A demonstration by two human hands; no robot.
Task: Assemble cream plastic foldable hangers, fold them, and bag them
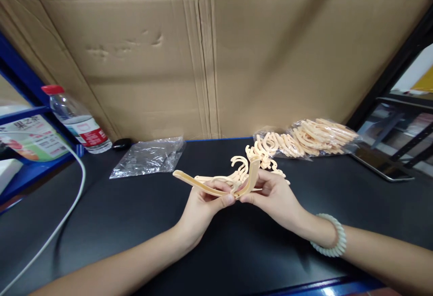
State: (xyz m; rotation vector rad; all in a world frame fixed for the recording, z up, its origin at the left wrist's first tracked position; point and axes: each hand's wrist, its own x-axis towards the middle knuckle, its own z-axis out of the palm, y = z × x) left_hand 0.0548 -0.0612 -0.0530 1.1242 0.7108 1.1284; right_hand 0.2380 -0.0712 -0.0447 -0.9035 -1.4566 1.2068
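Observation:
My left hand (209,203) is closed on a cream plastic hanger arm (191,180), pinched near its inner end, the free end pointing up and left. In my right hand (275,197), thumb and fingers grip a second cream hanger arm (252,174), which slants upward. The two arms meet in a V between my thumbs; whether they are joined I cannot tell. Just behind the hands, a loose pile of hanger hooks and parts (240,163) lies on the black table (216,260), partly hidden by my fingers.
Clear bags of hanger parts (321,138) lie at the back right, near a tablet-like device (382,165). At the left are a flat plastic bag (149,156), a water bottle (84,125), a black mouse (122,144) and a white cable (83,174). Cardboard (152,61) stands behind.

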